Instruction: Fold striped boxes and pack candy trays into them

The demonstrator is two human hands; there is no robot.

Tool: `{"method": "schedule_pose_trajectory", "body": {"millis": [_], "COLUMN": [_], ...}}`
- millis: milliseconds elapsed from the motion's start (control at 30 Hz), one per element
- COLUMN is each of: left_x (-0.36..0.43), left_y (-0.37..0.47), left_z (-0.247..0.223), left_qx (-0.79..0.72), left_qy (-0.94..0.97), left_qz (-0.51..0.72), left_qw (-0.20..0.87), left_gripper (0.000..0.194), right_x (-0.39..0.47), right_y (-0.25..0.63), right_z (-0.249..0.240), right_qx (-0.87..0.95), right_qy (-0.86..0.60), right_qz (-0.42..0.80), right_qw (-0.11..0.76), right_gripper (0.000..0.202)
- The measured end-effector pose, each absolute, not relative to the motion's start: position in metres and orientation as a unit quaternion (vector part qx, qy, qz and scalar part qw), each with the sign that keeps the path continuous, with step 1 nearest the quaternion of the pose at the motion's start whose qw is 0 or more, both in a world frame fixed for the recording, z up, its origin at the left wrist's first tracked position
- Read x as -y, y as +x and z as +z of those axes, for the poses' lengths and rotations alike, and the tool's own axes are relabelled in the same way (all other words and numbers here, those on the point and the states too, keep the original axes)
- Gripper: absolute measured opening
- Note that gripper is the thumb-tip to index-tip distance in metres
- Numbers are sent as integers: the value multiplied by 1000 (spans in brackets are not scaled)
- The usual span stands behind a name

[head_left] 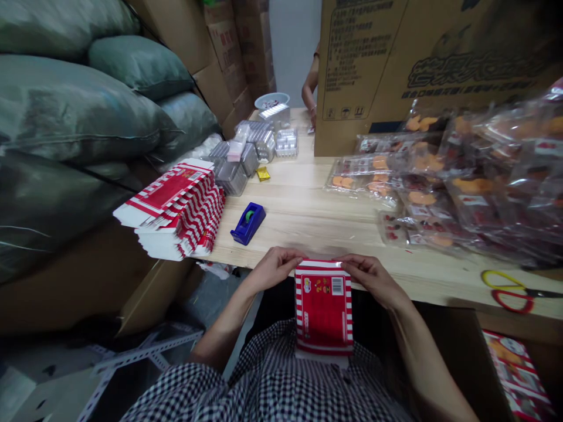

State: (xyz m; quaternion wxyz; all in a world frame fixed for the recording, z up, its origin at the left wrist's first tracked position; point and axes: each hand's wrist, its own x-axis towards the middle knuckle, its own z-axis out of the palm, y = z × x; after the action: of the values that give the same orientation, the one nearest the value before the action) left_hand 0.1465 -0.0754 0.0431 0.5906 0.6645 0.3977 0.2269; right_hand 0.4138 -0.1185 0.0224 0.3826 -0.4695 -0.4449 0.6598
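Note:
A red box with white stripes and a barcode (324, 310) is held upright in front of my body at the table's front edge. My left hand (279, 265) pinches its upper left corner, and my right hand (366, 274) grips the upper right corner. On the table (299, 205), a blue tape dispenser (248, 223) stands beyond my left hand. Farther left is a tall stack of flat red-and-white boxes (180, 205). Clear packs with orange and dark red pieces (422, 196) are heaped on the right.
Scissors with yellow and red handles (512, 290) lie at the right front edge. Clear plastic trays (233, 174) and a yellow packet (263, 173) are at the back left. A large carton (373, 64) stands behind, with another person's arm (310, 88) beside it. Sacks (79, 111) fill the left.

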Motion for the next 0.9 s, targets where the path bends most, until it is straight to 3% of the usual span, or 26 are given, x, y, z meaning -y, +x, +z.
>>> {"method": "schedule_pose_trajectory", "body": {"millis": [367,567,900], "left_x": [86,104,101], "left_y": [147,156,149], "left_z": [48,33,43], "left_qx": [-418,-470,-467], "left_qy": [667,675,737], "left_qz": [229,275,223], "left_qw": [572,498,435], "left_gripper": [36,31,27], "right_x": [125,140,140], "right_y": [412,408,404], "right_z": [18,10,5], "right_qx": [434,411,418], "right_qy": [-464,-472,-467], "right_qz": [665,662,663], "right_qw": [392,411,409], "right_gripper": [35,33,37]}}
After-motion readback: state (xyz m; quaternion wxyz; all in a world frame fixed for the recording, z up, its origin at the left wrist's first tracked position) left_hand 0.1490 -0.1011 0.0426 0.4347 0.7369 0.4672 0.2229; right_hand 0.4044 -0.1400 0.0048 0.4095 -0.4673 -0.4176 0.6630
